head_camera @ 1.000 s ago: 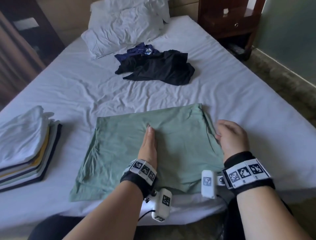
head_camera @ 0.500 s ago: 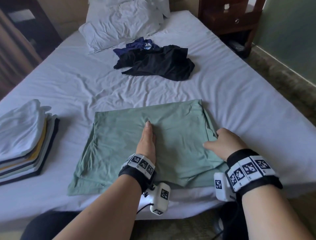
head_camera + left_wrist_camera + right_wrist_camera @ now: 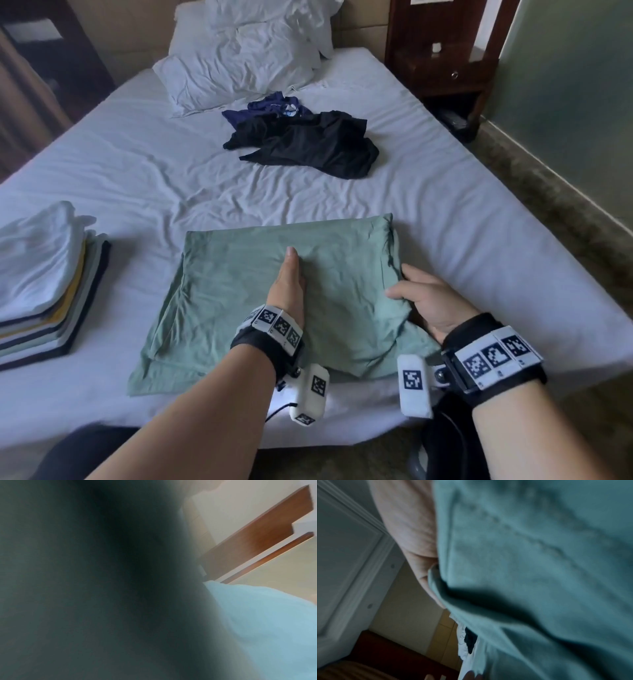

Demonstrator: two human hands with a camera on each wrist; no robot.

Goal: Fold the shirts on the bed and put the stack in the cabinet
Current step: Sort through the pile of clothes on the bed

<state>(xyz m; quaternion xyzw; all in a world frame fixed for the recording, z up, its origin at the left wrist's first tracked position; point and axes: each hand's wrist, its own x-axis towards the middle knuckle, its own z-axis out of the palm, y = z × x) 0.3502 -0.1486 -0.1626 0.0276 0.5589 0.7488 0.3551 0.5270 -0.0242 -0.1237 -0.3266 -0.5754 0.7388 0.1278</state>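
1. Gripping the right edge of the green shirt [image 3: 246, 301] now: your right hand [image 3: 433, 305] was resting knuckles-up beside it a second ago and has since slid in, thumb on top of the cloth, fingers tucked under the edge.
2. Lifting that edge slightly; half a second ago the same side was lying flat on the bed [image 3: 479, 205].
3. Keeping your left hand [image 3: 289, 287] where it was in both earlier frames: set on edge along the middle of the shirt, fingers straight and pressed together, pinning the cloth, holding nothing.
4. Reaching both forearms forward from the near bed edge, wrist bands facing up.
5. Showing the green fabric [image 3: 539, 574] filling the right wrist view, draped over your hand, part of which [image 3: 412, 534] is showing at the left of it; blurry.
6. Going mostly dark in the left wrist view; only the pale sheet [image 3: 265, 622] is readable.
7. Lying partly folded near the front of the bed, the green shirt is sitting between the folded stack [image 3: 44, 284] on your left and the right bed edge.
8. Sitting unfolded farther up the bed: black shirt [image 3: 308, 144] and navy shirt [image 3: 270, 108], touching, just below the pillows [image 3: 246, 61].
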